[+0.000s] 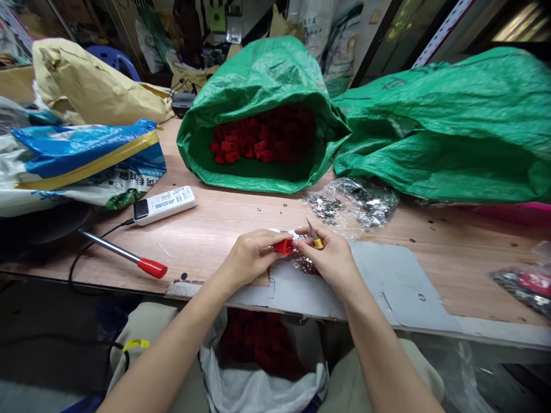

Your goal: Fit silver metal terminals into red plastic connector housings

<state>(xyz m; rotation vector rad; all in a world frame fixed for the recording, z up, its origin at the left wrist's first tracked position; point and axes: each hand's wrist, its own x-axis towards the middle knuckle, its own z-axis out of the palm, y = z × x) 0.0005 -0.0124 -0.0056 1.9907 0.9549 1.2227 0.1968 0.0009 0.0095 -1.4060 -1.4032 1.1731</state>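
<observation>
Red plastic part, long axis three-to-nine o'clock, pinched by left hand; right hand pinches yellow-handled tool pointing eleven o'clock.

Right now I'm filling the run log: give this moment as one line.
left hand: pinches red part | right hand: holds yellow-handled tool | behind: open green bag of red parts

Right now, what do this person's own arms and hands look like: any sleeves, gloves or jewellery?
Both are bare. The left hand and right hand wear no gloves, and I see no rings or watch. No sleeves show on either forearm.
</observation>
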